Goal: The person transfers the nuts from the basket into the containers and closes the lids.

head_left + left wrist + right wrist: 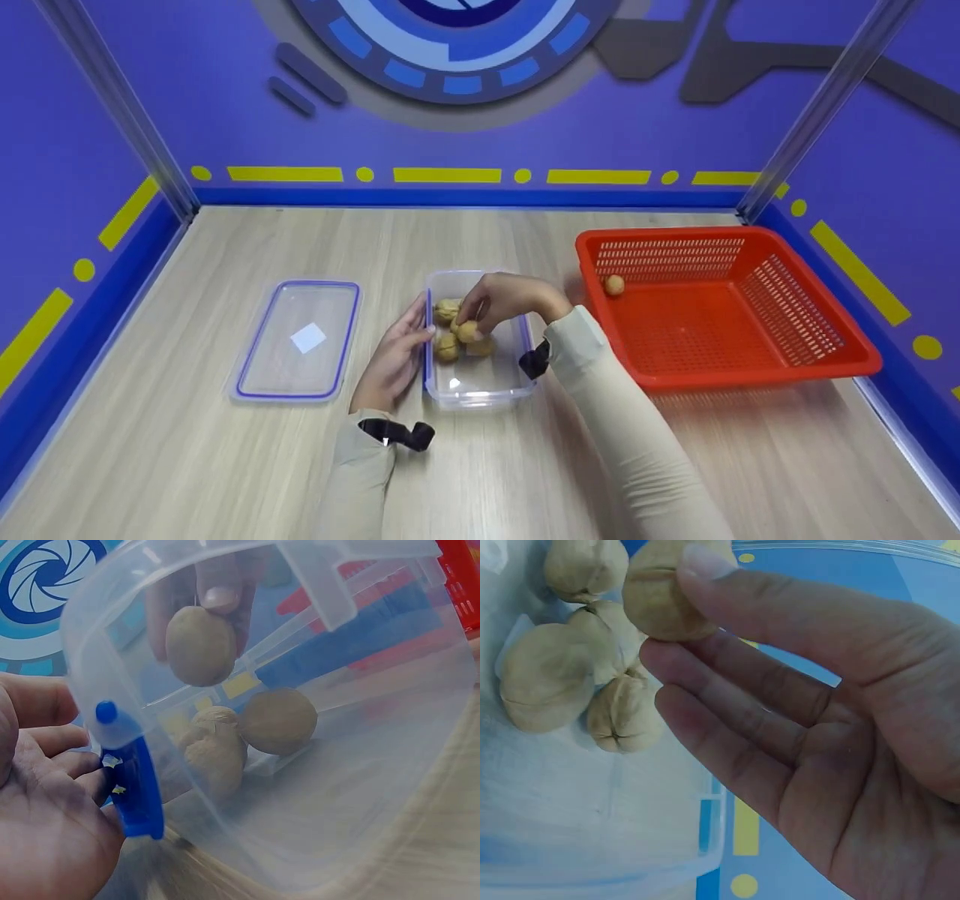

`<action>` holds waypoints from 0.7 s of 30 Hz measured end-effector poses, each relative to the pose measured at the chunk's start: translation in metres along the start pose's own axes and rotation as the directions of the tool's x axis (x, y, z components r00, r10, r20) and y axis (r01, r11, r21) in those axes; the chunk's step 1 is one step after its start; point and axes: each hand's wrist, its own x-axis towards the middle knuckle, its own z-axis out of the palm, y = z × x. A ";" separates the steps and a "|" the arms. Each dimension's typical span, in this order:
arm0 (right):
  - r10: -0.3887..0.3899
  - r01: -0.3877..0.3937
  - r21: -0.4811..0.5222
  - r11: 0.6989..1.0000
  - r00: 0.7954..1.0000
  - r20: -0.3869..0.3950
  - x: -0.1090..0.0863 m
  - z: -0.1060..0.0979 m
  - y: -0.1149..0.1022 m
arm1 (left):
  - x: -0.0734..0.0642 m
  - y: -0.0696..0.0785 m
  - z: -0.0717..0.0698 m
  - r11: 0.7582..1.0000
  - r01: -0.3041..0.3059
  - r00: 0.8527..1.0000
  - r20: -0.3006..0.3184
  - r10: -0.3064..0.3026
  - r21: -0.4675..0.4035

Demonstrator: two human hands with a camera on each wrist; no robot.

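A clear plastic container [487, 382] with blue side latches stands open on the table. Several walnuts [448, 347] lie in it, gathered toward its left side. Along the container's left wall is my left hand [394, 356], its thumb over the rim and its fingers outside, by the blue latch [135, 780]. Above the other walnuts, my right hand [510, 296] pinches one walnut [656, 596] between thumb and fingertips. The left wrist view shows that held walnut [199, 649] through the cloudy container wall, over the walnuts on the bottom.
To the left, a clear lid [277, 352] with a blue seal lies flat, a white square [307, 337] on it. At the right stands a red plastic basket [750, 371] with one walnut [614, 285] in its left corner. Blue-purple panels [480, 142] enclose the table's back and sides.
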 end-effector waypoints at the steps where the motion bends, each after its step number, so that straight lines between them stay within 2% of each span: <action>1: -0.003 0.003 0.005 1.000 1.000 0.008 0.001 0.001 0.000 | 0.000 0.000 0.000 1.000 -0.003 1.000 0.006 0.003 0.000; 6: -0.019 0.019 0.017 1.000 0.999 0.039 0.005 0.006 0.002 | 0.001 0.000 -0.001 1.000 -0.015 0.999 0.031 0.015 0.001; 21: 0.009 -0.007 -0.028 1.000 0.998 0.067 0.010 0.014 0.012 | 0.001 0.000 0.000 1.000 -0.009 1.000 0.016 0.009 0.011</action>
